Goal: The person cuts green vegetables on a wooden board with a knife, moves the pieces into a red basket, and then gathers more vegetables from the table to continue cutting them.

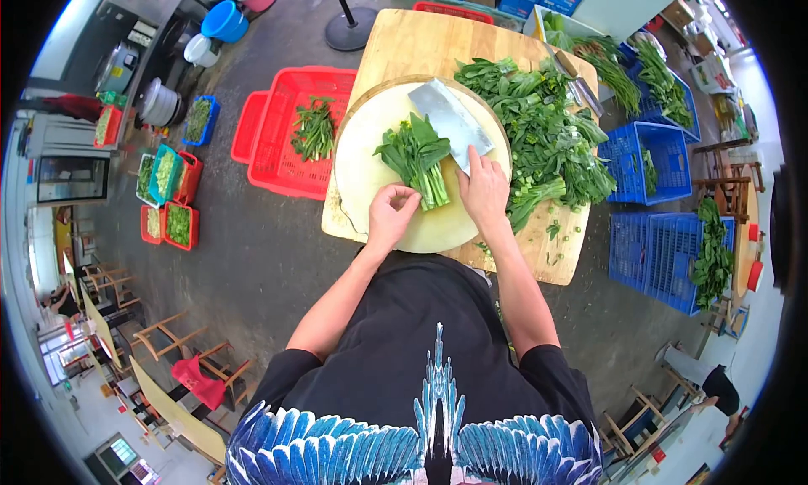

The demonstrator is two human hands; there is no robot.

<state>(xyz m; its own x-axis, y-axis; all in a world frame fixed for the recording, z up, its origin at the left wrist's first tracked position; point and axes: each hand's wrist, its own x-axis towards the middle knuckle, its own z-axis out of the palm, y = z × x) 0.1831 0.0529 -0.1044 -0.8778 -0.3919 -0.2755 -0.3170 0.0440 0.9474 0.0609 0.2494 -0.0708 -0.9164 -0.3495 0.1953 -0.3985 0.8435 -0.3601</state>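
Observation:
A bunch of leafy greens [414,155] with pale cut stems lies on the round chopping board [364,161], its stem ends toward me. My right hand [486,186] grips a cleaver [454,119], whose broad blade rests over the board beside the leaves, pointing away from me. My left hand [394,214] is at the left of the stem ends, thumb and fingers pinched together. What it pinches, if anything, is too small to tell. A large heap of the same greens [539,123] covers the right of the wooden table [412,35].
Left of the table, a red basket [290,169] holds some cut greens. A knife [585,94] lies beyond the heap. Blue crates [623,161] stand on the floor at right. Small baskets of chopped vegetables [178,224] sit far left. Another person [721,390] is at lower right.

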